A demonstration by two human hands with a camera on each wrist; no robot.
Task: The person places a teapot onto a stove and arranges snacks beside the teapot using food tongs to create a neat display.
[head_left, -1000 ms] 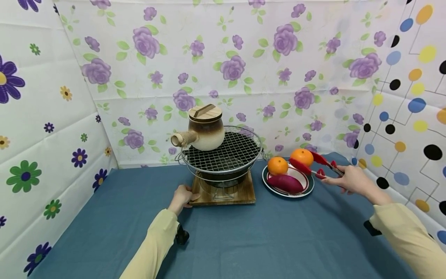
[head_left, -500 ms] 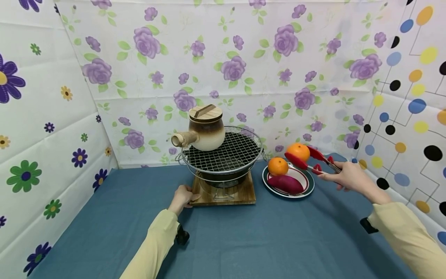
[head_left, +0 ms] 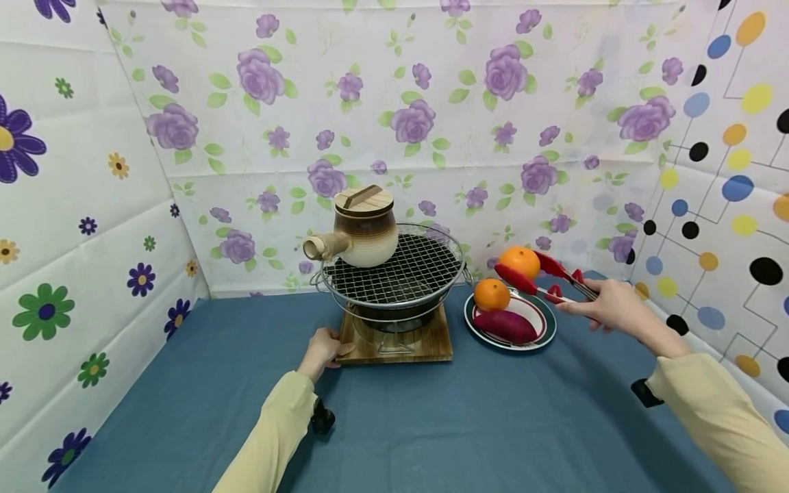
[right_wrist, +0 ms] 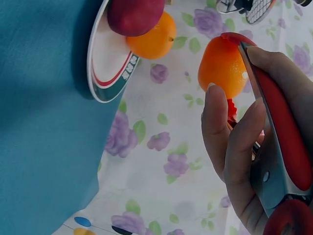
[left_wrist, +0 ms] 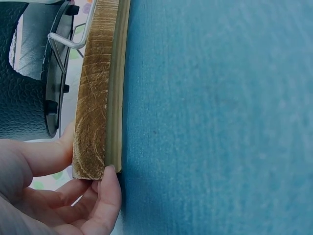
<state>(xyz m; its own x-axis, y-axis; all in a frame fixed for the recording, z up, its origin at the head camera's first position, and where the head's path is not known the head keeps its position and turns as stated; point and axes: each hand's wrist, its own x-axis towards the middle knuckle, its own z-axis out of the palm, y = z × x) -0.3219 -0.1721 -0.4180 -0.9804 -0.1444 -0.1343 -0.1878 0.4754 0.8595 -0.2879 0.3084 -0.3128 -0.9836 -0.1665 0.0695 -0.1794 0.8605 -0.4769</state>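
Observation:
My right hand point(head_left: 613, 305) grips red-tipped metal tongs point(right_wrist: 281, 122), and between their tips is an orange point(head_left: 520, 263), raised above the back of a plate point(head_left: 550, 320). On that plate lie a second, smaller orange point(head_left: 492, 294) and a purple sweet potato point(head_left: 505, 326). My left hand point(head_left: 322, 347) holds the left front corner of a wooden board point(head_left: 425, 350), thumb on top and fingers at its edge, as the left wrist view shows. A round grill point(head_left: 425, 267) stands on the board. A clay pot point(head_left: 370, 236) with a wooden lid sits at the left of the mesh.
A blue cloth point(head_left: 456, 424) covers the table. Behind it hangs a floral curtain point(head_left: 431, 82), close to the grill and plate. A dotted curtain point(head_left: 733, 205) closes the right side, near my right hand. The pot's handle point(head_left: 320, 245) juts out leftward past the grill rim.
The tongs have lifted the orange up off the plate and carried it a little to the left, with my right hand following. My left hand, the pot and the grill stay put.

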